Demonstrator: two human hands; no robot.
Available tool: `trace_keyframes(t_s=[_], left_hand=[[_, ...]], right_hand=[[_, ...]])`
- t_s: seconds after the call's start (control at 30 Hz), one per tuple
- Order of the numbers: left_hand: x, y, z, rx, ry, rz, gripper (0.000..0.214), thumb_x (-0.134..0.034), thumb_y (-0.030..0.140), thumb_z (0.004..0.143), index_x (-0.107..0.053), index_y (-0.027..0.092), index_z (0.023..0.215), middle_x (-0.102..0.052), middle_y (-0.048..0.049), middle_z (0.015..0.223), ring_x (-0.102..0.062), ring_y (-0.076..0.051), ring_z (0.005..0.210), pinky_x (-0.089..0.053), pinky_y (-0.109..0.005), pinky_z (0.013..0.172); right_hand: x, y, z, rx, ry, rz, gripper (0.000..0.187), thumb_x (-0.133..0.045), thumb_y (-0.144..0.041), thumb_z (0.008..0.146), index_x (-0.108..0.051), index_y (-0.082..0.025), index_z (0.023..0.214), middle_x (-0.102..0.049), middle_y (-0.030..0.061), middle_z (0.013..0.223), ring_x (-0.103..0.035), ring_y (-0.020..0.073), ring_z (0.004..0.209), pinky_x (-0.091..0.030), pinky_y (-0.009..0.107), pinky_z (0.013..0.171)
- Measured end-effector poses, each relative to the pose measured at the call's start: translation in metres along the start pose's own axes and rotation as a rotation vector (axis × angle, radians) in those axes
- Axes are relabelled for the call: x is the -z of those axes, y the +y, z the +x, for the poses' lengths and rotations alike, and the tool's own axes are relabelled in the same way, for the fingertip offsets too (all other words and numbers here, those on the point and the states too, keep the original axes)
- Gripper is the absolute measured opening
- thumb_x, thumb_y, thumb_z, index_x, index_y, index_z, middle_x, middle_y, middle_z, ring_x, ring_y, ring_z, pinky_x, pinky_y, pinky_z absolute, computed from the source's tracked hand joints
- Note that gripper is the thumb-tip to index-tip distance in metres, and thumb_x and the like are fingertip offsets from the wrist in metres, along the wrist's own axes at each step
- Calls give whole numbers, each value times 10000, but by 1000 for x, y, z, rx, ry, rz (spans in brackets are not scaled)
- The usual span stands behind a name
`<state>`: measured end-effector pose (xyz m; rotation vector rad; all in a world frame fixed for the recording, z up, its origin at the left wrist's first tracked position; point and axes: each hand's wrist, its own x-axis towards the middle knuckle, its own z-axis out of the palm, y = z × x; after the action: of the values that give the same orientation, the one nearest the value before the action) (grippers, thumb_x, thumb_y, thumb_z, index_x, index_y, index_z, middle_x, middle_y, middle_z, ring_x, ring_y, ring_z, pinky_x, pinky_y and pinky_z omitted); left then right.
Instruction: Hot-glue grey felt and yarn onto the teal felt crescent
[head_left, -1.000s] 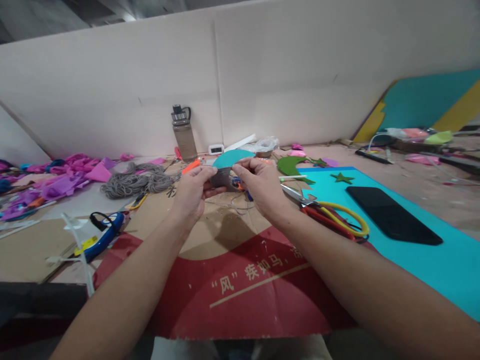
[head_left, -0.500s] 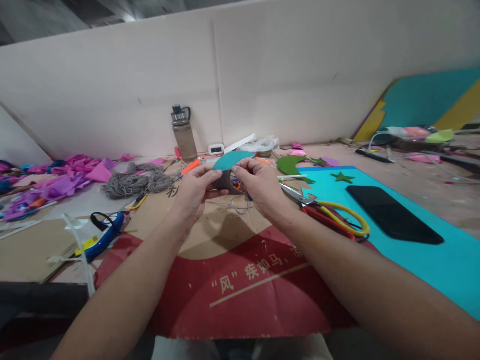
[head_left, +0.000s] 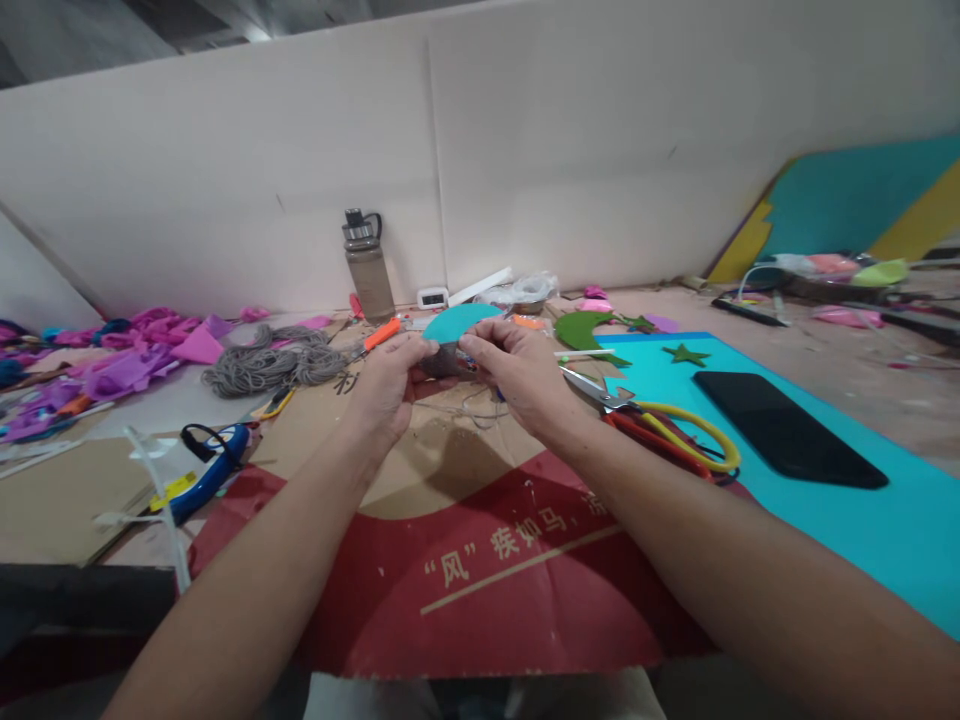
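Both hands meet above the middle of the table on a teal curved felt piece point(head_left: 459, 321). My left hand point(head_left: 390, 377) pinches its left edge with thumb and fingers closed. My right hand point(head_left: 517, 370) pinches its right edge the same way. A small dark part shows under the felt between my fingers; what it is I cannot make out. Thin clear thread lies on the cardboard point(head_left: 450, 470) just beneath my hands.
Scissors with red and yellow handles point(head_left: 660, 425) lie right of my right hand, on a teal sheet point(head_left: 862, 520) with a black phone point(head_left: 784, 430) and a green star point(head_left: 684, 355). Grey cord point(head_left: 262, 365), a bottle point(head_left: 367, 265), pink scraps point(head_left: 127, 350) and a blue tool point(head_left: 214, 465) sit left.
My fingers have drawn closer together on the felt piece, covering more of the dark part under it. Arms and table items have stayed put.
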<state>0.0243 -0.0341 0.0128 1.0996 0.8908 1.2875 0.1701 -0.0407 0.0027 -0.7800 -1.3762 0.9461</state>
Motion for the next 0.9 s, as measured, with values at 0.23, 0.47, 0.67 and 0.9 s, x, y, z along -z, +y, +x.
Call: trace_keyframes(t_s=[0.23,0.47,0.67,0.9], left_hand=[[-1,1,0,1,15,-9,197,-692,229,594,-589,156,746,-644,1,703,-649,-149,639,-581,-307,637],[-3,0,-1,27,14,-14,192,-682,219,591,-581,157,742,-648,-7,702,-643,-146,623,-580,-306,624],[-3,2,-3,45,-48,-24,241,-695,275,622,-612,164,820,-669,-19,746,-657,-156,640,-584,-335,660],[-2,1,-3,13,-46,57,244,-751,248,595,-631,157,787,-668,-25,756,-664,-159,657,-578,-299,602]], right_hand=[[2,1,0,3,10,-15,170,-611,-328,773,-579,-184,688,-498,-29,660,-388,84,569,-301,234,513],[1,0,-1,-7,57,-40,138,-606,-306,766,-590,-187,698,-492,-35,633,-406,87,564,-337,236,530],[4,4,1,-11,57,26,150,-611,-288,756,-549,-185,667,-480,-38,654,-405,76,558,-344,223,515],[5,6,1,-27,50,-28,172,-620,-323,757,-551,-189,674,-481,-40,609,-408,87,542,-328,231,504]])
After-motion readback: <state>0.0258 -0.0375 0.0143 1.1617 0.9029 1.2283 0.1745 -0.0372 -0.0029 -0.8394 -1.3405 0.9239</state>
